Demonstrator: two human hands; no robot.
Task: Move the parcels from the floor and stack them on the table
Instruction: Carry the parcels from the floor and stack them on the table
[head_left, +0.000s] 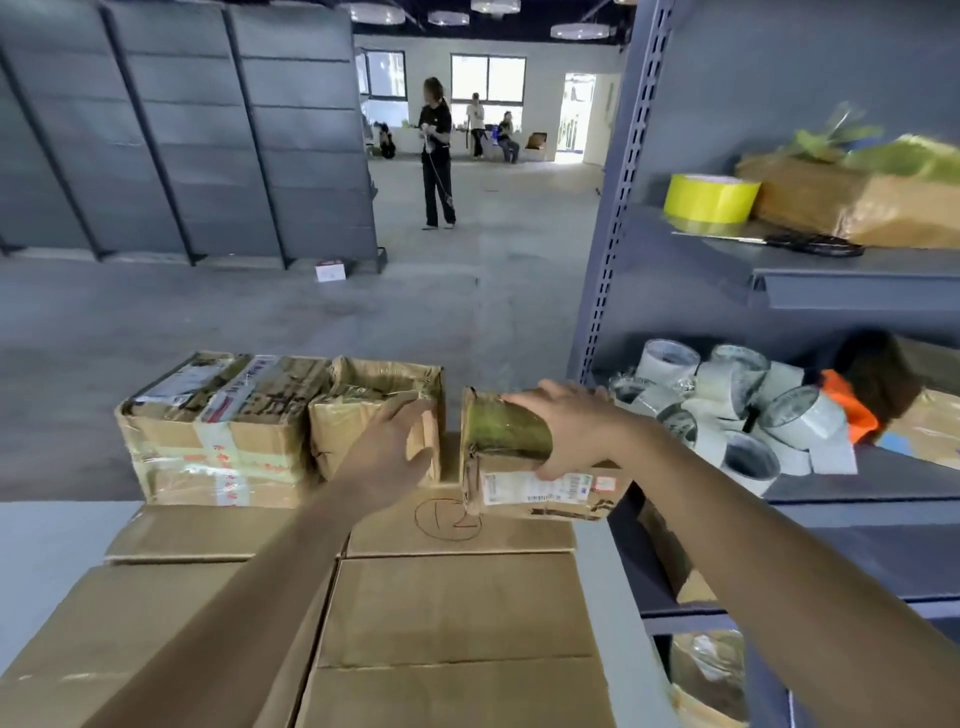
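My right hand (569, 426) grips a small cardboard parcel (524, 483) with yellow-green tape and a white label, held at the right end of the row, its near edge tilted over large flat cartons (447, 613) that form the table top. My left hand (395, 441) lies with straight fingers against the near side of a middle parcel (358, 415). A larger taped parcel (213, 431) with red print stands at the left, touching the middle one. A narrow gap separates the held parcel from the middle one.
A grey metal shelf rack (618, 208) stands close on the right, holding several white tape rolls (727, 410), a yellow tape roll (711, 197), scissors (810, 243) and wrapped parcels. Grey racks line the left. A person (436, 150) stands on the concrete floor beyond; a small white box (331, 272) lies there.
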